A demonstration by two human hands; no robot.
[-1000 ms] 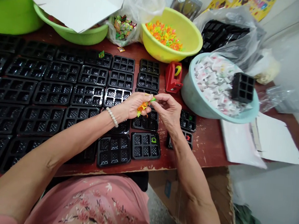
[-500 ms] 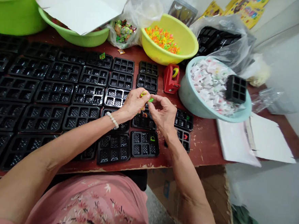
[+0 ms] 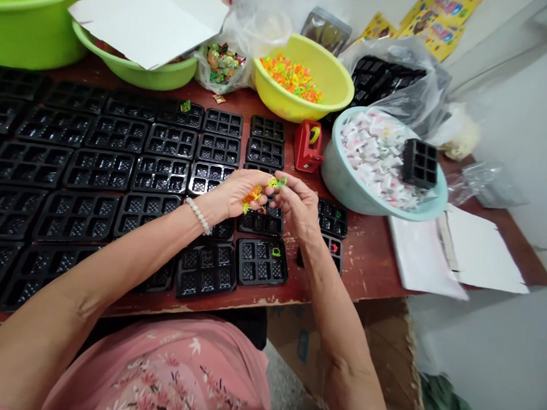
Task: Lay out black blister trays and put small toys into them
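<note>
My left hand [image 3: 241, 191] is closed around several small orange and yellow plastic rings [image 3: 253, 195]. Its thumb and forefinger hold a yellow-green one at their tips. Pinched in my right hand [image 3: 300, 205] is a small green plastic ring [image 3: 282, 181], touching or very close to the left fingertips. Both hands hover above a black compartment tray [image 3: 272, 225], which they partly hide. In the tray nearest the table edge, a green ring [image 3: 276, 252] lies in one compartment. To the right, partly under my forearm, a tray holds a red piece [image 3: 333, 248].
Rows of black trays [image 3: 100, 169] cover the table's left. Behind stand a yellow basin [image 3: 341, 100] of bright small pieces, a red tape dispenser [image 3: 308, 151] and a blue basin [image 3: 336, 178] of white packets with a black tray [image 3: 420, 164] on top. White sheets [image 3: 486, 251] lie right.
My left hand has turned and opened slightly, showing the orange and yellow rings in it. The green ring in my right fingers has shifted slightly up and right. The view has shifted a little.
</note>
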